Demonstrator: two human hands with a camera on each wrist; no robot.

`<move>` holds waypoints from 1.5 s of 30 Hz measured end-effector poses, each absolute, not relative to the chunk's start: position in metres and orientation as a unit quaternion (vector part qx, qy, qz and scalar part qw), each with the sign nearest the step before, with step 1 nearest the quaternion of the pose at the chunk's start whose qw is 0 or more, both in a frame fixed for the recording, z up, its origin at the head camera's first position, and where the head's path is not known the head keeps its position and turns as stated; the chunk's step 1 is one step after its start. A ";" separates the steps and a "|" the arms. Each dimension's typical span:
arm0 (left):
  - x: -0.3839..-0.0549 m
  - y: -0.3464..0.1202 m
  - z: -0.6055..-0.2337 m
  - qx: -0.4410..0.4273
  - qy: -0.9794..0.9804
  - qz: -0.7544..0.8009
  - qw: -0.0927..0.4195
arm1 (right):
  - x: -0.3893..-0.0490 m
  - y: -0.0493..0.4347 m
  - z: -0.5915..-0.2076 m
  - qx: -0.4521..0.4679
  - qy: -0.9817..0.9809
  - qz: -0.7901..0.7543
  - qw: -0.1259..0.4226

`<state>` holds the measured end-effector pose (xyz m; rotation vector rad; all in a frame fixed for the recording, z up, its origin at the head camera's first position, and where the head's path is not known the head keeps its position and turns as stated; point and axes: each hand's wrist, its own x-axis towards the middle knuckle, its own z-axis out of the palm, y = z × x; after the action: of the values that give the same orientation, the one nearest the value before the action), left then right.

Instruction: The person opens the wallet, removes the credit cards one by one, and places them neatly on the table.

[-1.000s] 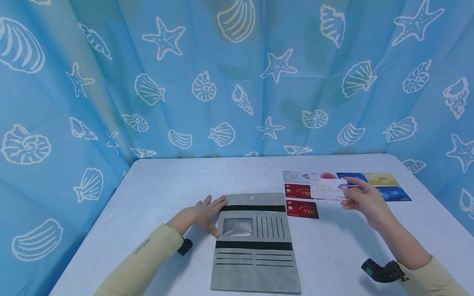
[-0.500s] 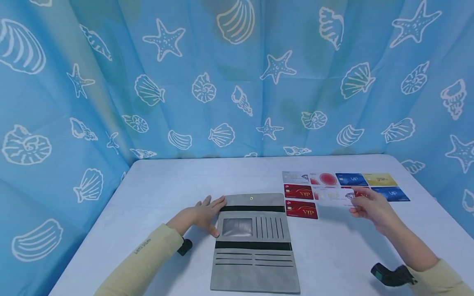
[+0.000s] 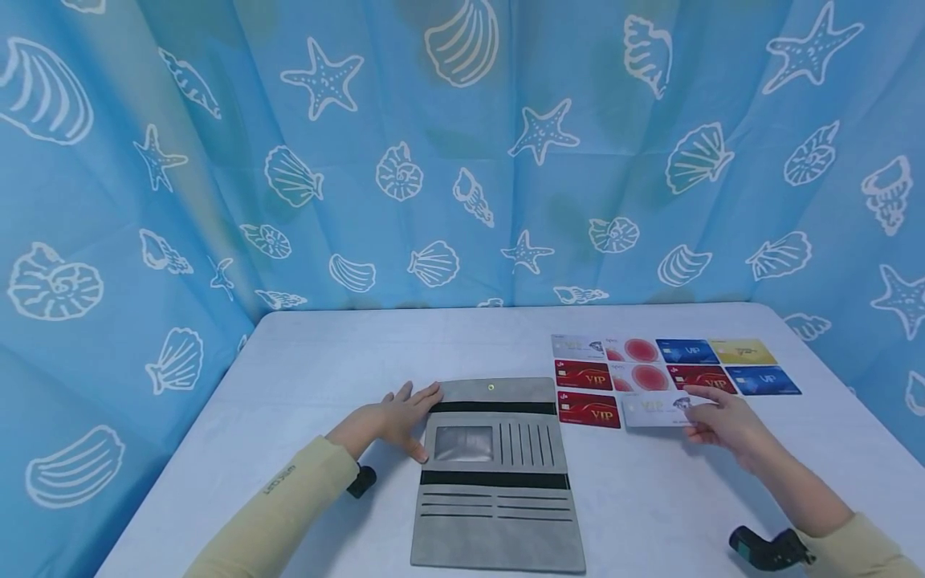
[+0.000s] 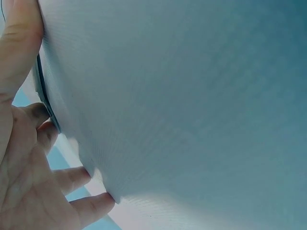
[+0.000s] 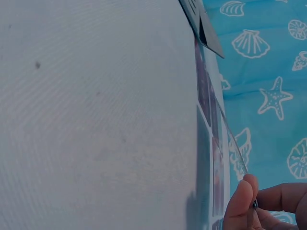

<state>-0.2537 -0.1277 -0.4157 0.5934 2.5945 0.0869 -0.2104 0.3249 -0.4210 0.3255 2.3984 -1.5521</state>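
Note:
In the head view my right hand (image 3: 731, 427) pinches a white VIP card (image 3: 654, 408) by its right end, just above the table in front of the rows of cards. Seen nearly edge-on in the right wrist view, that card (image 5: 234, 128) sits between thumb and fingers. My left hand (image 3: 390, 419) lies with fingers spread at the upper left edge of an opened grey wallet (image 3: 499, 546), thumb and fingertips against it. The left wrist view has the left hand (image 4: 33, 163) resting on the tabletop beside the wallet's thin edge.
Several cards lie in rows right of the wallet: a silver one (image 3: 574, 346), red ones (image 3: 588, 409), white ones with red circles (image 3: 640, 377), blue ones (image 3: 762, 380) and a gold one (image 3: 742, 351). A patterned blue curtain (image 3: 462, 160) hangs behind the white table (image 3: 325, 345).
My right hand has brought the white card down and toward the near side, uncovering the red-circle cards and a red card behind it. The left hand and wallet have stayed put.

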 end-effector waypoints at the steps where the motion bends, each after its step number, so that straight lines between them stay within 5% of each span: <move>1: -0.254 -0.128 -0.416 0.218 0.946 0.032 0.236 | -0.211 0.325 -0.422 0.115 0.827 -0.534 0.135; 20: -0.254 -0.128 -0.416 0.221 0.945 0.034 0.239 | -0.221 0.313 -0.430 0.117 0.912 -0.380 0.105; 45: -0.255 -0.130 -0.420 0.221 0.946 0.034 0.235 | -0.240 0.305 -0.426 0.111 0.940 -0.288 0.145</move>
<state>-0.2548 -0.1299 -0.4203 0.6052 2.5965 0.0925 -0.2397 0.3052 -0.4263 0.3190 2.7087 -0.8294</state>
